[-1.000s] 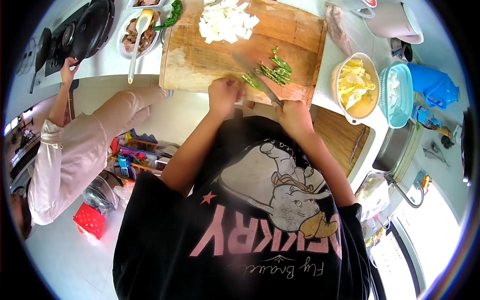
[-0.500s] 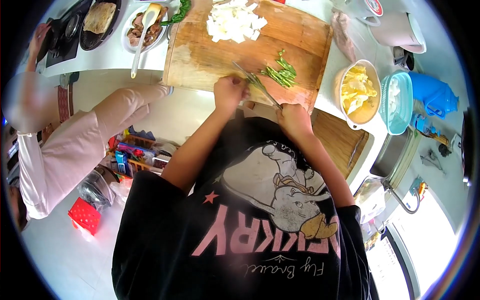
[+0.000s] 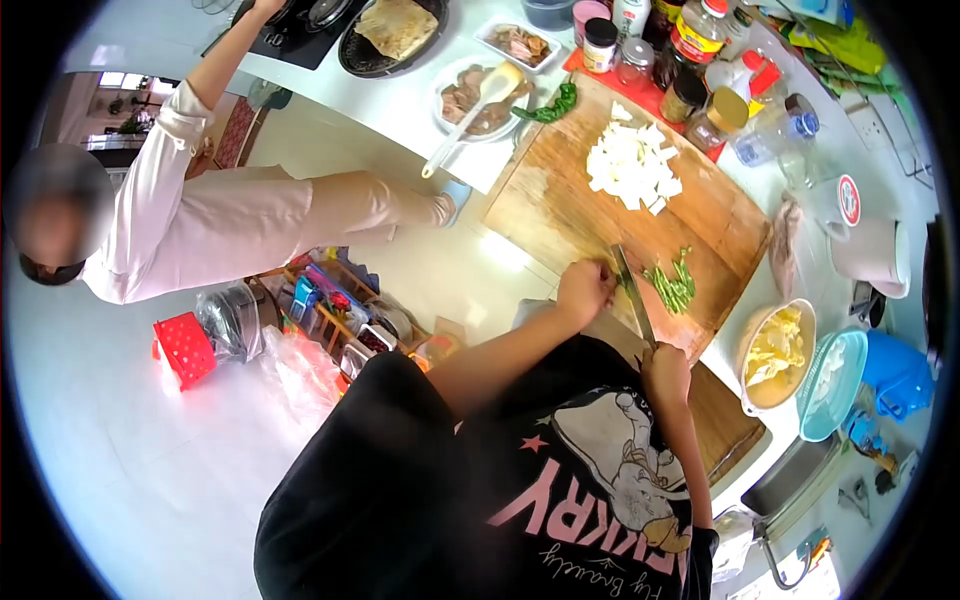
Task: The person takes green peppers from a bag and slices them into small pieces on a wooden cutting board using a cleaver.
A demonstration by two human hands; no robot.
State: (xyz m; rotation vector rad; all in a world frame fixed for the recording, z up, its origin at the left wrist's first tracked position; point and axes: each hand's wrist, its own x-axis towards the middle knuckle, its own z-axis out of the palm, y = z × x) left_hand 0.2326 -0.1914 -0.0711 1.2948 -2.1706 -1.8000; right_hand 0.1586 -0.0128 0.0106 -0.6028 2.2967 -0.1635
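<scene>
My right hand (image 3: 666, 374) grips the handle of a kitchen knife (image 3: 632, 295), its blade pointing away from me over the near edge of the wooden cutting board (image 3: 545, 200). My left hand (image 3: 585, 291) is closed, fingers curled beside the blade, on a piece of green pepper that is mostly hidden. Right of the blade lies a small pile of cut green pepper strips (image 3: 676, 288). Farther back on the board sits a heap of chopped white vegetable (image 3: 632, 168).
Whole green peppers (image 3: 556, 105), a plate of meat (image 3: 455, 97) with a spoon across it, and a pan with flatbread (image 3: 393, 28) lie left. Bottles and jars (image 3: 697, 38) stand behind. A yellow-filled bowl (image 3: 750, 372) and turquoise basket (image 3: 835, 390) are right. Another person (image 3: 230, 225) stands left.
The view has swung left, so the board and hands appear farther right and lower. The knife and both hands stay close together at the board's edge. The other person's arm remains raised near the stove.
</scene>
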